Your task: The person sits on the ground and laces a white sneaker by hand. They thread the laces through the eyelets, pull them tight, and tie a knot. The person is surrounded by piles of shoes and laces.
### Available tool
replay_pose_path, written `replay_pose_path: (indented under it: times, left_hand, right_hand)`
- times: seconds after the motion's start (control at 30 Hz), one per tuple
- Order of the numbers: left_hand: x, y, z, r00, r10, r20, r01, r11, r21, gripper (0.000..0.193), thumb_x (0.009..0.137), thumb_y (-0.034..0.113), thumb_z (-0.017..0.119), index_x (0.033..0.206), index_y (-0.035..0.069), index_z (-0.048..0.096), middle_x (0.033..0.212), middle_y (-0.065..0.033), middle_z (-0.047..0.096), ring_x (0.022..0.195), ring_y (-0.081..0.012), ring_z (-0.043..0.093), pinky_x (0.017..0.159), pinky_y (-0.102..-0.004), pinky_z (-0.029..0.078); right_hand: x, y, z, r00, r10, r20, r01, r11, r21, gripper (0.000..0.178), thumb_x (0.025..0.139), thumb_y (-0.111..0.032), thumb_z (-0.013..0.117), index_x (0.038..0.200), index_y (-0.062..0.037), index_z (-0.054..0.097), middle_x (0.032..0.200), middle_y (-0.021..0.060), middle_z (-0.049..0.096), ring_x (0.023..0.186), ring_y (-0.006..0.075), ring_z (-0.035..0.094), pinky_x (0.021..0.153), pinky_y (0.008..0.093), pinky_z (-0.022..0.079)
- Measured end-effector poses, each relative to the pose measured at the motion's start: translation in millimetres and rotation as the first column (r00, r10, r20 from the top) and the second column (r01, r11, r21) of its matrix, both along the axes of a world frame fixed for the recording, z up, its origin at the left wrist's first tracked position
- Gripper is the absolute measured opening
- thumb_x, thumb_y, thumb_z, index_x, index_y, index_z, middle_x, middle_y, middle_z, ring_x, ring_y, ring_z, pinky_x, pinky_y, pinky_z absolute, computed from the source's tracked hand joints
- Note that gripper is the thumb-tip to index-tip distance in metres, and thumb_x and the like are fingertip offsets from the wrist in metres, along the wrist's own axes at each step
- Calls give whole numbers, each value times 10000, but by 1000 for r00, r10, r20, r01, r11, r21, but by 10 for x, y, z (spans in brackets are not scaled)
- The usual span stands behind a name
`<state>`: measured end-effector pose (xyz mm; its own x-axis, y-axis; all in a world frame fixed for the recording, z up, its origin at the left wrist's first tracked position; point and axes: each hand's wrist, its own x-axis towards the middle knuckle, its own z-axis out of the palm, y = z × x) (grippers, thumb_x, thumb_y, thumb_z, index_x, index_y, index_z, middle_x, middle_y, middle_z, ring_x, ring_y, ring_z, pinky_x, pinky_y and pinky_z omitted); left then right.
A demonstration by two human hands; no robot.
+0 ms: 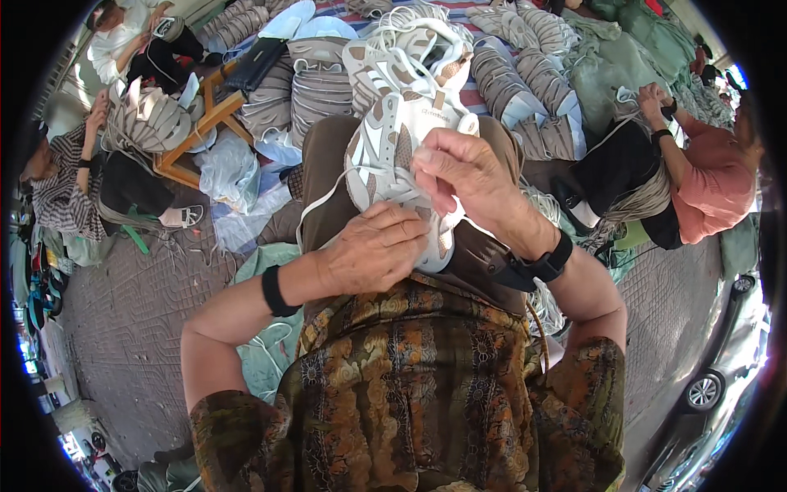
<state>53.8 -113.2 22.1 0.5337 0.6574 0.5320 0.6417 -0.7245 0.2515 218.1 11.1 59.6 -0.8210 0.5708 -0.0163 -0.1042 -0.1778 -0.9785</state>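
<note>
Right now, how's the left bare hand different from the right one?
The bare left hand lies lower in the picture, its back facing up; the bare right hand is higher, thumb and forefinger close together. The left wears a plain black wristband, the right a bulkier black band. Both are at the white-and-grey shoe upper.

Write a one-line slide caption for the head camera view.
Left hand on a pale shoe upper, right hand over it, bundled uppers lying beyond.

Past the left hand, open paving gave room at the near left; ahead, stacked shoe uppers and, farther left, a wooden frame stood in the way.
</note>
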Motion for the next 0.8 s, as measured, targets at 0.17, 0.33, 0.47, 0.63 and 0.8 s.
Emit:
replay_pose_path:
  times: [0.17, 0.33, 0.47, 0.63, 0.8]
  left_hand:
    - [39, -26, -340, 991, 57, 123, -55, 998, -18, 274, 711, 16, 693, 979, 42, 641, 1068, -77, 611, 1001, -272, 597, 845, -400, 472]
    - [37, 29, -327, 990, 57, 133, -55, 998, -22, 276, 708, 6, 687, 975, 48, 632, 1051, -74, 606, 987, -271, 594, 851, -395, 463]
    - [39, 28, -307, 990, 54, 128, -50, 998, -29, 291, 697, 7, 690, 978, 49, 626, 1051, -78, 607, 994, -285, 590, 853, -404, 461]
    - [37, 19, -319, 989, 48, 140, -44, 999, -28, 312, 694, 13, 693, 996, 48, 622, 1067, -89, 606, 1018, -302, 584, 882, -412, 458]
    - [42, -8, -328, 986, 61, 156, -53, 997, -61, 316, 697, 16, 698, 1002, 47, 623, 1078, -96, 607, 1040, -318, 583, 903, -420, 457]
  right_hand:
    - [101, 137, 656, 989, 11, 149, -62, 938, 341, 223, 1003, -228, 543, 842, -74, 552, 629, -52, 446, 494, 22, 410, 442, 172, 387]
    - [115, 192, 1310, 955, 76, 286, -288, 457, 841, 180, 1011, -218, 524, 920, -69, 569, 638, -49, 479, 475, 36, 450, 421, 184, 396]
    - [49, 210, 1344, 911, 17, 413, -406, 215, 888, 164, 1005, -206, 525, 932, -67, 574, 658, -43, 491, 493, 40, 462, 431, 186, 404]
    - [112, 232, 1290, 906, -34, 423, -408, 198, 891, 146, 997, -191, 526, 948, -65, 581, 685, -35, 507, 515, 45, 478, 445, 188, 414]
    - [317, 257, 1160, 918, -88, 387, -346, 301, 889, 132, 990, -176, 527, 963, -62, 588, 711, -27, 522, 536, 51, 493, 458, 190, 423]
